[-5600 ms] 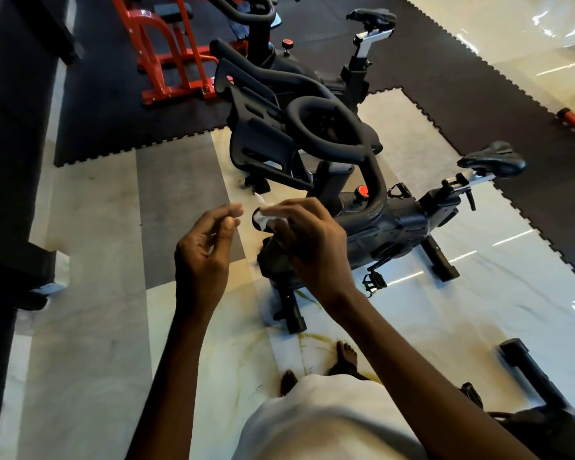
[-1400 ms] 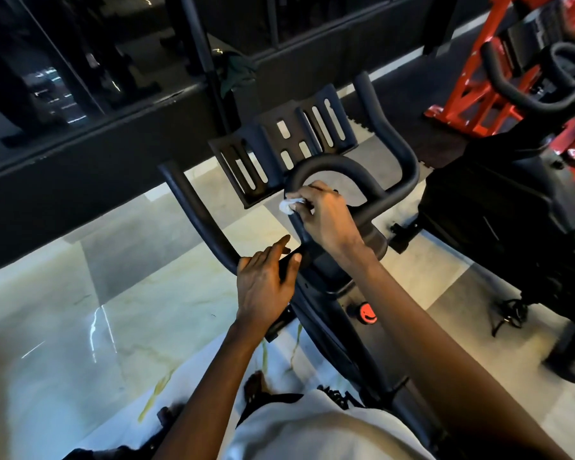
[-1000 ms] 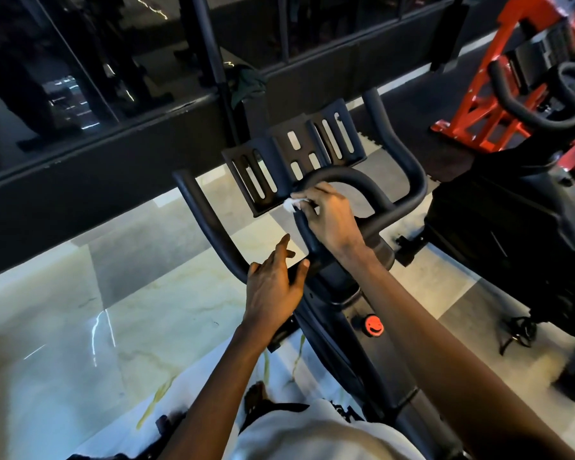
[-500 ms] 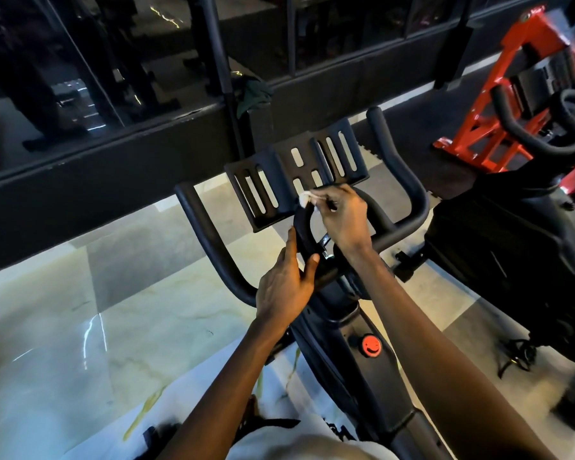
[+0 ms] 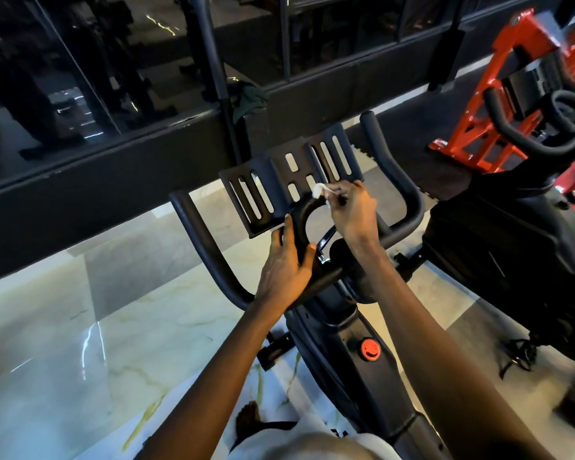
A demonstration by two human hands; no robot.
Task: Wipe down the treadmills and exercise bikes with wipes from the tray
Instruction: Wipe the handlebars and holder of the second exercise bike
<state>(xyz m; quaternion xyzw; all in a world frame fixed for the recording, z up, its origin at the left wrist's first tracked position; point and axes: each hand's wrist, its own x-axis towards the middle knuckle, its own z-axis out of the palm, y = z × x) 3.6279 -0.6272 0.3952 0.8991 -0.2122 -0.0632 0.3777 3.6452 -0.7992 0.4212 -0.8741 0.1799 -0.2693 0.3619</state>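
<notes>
Underfoot, the pale marble floor point(image 5: 80, 343) fills our view from six round to nine o'clock, and a dark glass wall point(image 5: 80, 78) runs across the top from ten to one. At the centre stands the black exercise bike point(image 5: 339, 343) we lean over, its frame dropping toward five o'clock. A second black bike point(image 5: 512, 247) stands just beside it at three o'clock, with a red steel frame point(image 5: 498, 104) behind that at two. From the near bike's stem the handlebar horns point(image 5: 200, 240) sweep out toward nine and two o'clock, and a slotted device holder point(image 5: 279, 174) tilts up at twelve. Between them curves the centre loop point(image 5: 301, 215) of the handlebar. Our left grip point(image 5: 284, 270) clasps the loop's lower side, forefinger along the outer edge and thumb on the inner edge. Our right grip point(image 5: 354, 214), at one o'clock from it, pinches a small crumpled white wipe point(image 5: 319, 190) between fingertips and thumb; the wipe touches the top of the loop, just under the holder. A red knob point(image 5: 370, 349) sits on the frame at five o'clock.
</notes>
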